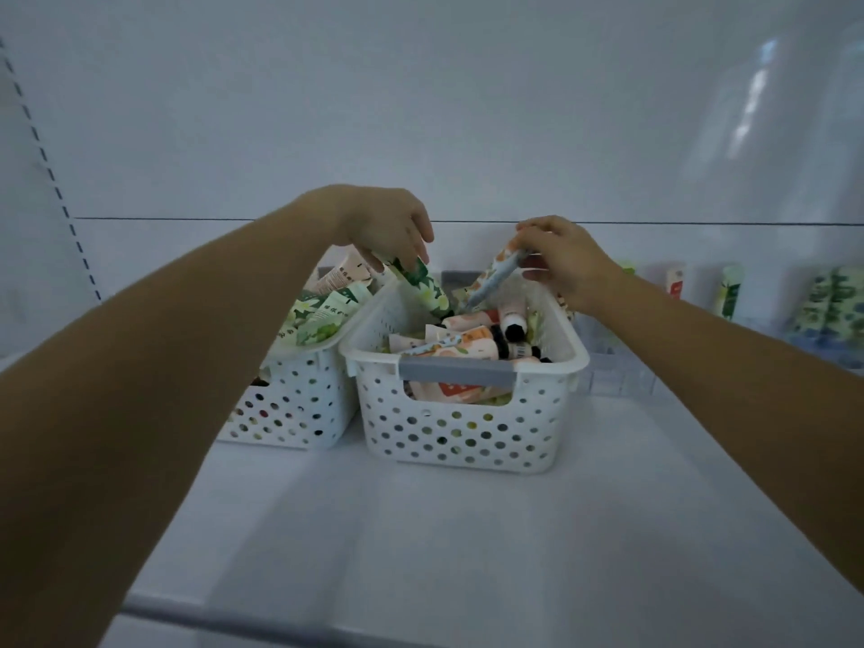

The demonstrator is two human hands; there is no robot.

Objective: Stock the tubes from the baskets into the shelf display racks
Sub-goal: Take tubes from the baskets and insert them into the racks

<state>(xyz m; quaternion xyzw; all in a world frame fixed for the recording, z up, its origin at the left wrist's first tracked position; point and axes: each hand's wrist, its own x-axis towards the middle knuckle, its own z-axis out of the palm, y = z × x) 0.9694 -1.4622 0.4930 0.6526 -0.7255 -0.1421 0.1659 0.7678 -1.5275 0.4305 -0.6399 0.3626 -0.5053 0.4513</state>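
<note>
Two white perforated baskets stand side by side on the shelf. The right basket (463, 427) has a grey handle and holds several peach and orange tubes. The left basket (299, 409) is full of green-patterned tubes. My left hand (388, 222) holds a green floral tube (423, 285) by its top, slanting down over the right basket's far left corner. My right hand (565, 259) pinches a peach-patterned tube (495, 273) above the same basket's far side. At the far right, tubes (729, 292) stand upright in a clear display rack (617, 371).
The white shelf board (467, 530) stretches in front of the baskets to its front lip (262, 619). A white back wall rises behind. A slotted upright (46, 166) runs down the left side.
</note>
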